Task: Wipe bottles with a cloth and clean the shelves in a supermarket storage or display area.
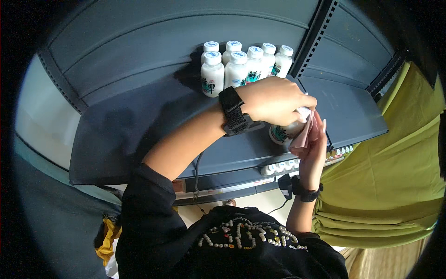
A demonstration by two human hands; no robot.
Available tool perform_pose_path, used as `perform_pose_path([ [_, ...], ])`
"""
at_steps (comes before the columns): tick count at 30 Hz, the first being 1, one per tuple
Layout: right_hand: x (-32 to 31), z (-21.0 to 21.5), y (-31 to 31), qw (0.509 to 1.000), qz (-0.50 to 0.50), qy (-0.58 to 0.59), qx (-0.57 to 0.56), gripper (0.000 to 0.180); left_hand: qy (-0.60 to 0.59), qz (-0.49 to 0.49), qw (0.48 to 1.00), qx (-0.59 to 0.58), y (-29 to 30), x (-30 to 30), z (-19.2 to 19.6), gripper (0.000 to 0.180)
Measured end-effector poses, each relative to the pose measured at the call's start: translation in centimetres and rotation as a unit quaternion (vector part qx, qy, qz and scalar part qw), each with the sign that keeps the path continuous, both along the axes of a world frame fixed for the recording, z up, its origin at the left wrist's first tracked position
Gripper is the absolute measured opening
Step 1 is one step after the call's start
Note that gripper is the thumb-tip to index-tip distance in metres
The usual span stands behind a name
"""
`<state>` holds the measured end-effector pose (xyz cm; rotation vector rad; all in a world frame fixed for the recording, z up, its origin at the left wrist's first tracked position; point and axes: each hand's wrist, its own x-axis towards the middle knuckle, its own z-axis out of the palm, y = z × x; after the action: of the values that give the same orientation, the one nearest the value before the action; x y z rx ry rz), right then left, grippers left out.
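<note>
Gripping a white bottle (284,132), left hand (274,100) (right hand (312,139) apparently wiping).

Left hand (274,100), black strap at the wrist, closed over the top of a white bottle (283,132) on the dark grey shelf (139,125). Right hand (313,144) presses a pink cloth (304,135) against the bottle's side. Group of white bottles (244,65) with blue-printed caps stands just behind, at the shelf back. Yellow-green fabric (395,176) hangs to the right.
</note>
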<state>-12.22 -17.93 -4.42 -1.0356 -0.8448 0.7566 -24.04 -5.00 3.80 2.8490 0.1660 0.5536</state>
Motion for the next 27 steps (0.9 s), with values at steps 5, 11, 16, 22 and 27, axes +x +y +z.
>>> perform_pose_path([
  [5, 1.7, 0.1, 1.4, 1.0, 0.005, -0.002, -0.006, 0.06, -0.027, 0.021, 0.999, 0.02, -0.2, 0.2, 0.6, 0.029],
  [11, 1.1, -1.3, 2.1, 0.996, 0.011, 0.074, -0.049, 0.052, -0.032, 0.03, 0.998, 0.037, -0.1, 0.6, 0.0, 0.031],
  [16, 0.8, -1.5, 1.3, 0.992, -0.002, 0.1, -0.072, 0.056, -0.003, 0.022, 0.999, 0.025, -0.2, 0.3, 0.7, 0.034],
  [22, 0.7, -0.2, 1.0, 0.998, -0.005, 0.064, 0.006, 0.062, 0.007, -0.017, 1.0, 0.001, 0.2, 0.0, 0.9, 0.033],
  [27, 1.6, 0.9, 1.3, 0.999, 0.039, 0.024, 0.001, 0.063, -0.008, -0.021, 1.0, 0.012, 0.5, 0.0, 0.2, 0.032],
])
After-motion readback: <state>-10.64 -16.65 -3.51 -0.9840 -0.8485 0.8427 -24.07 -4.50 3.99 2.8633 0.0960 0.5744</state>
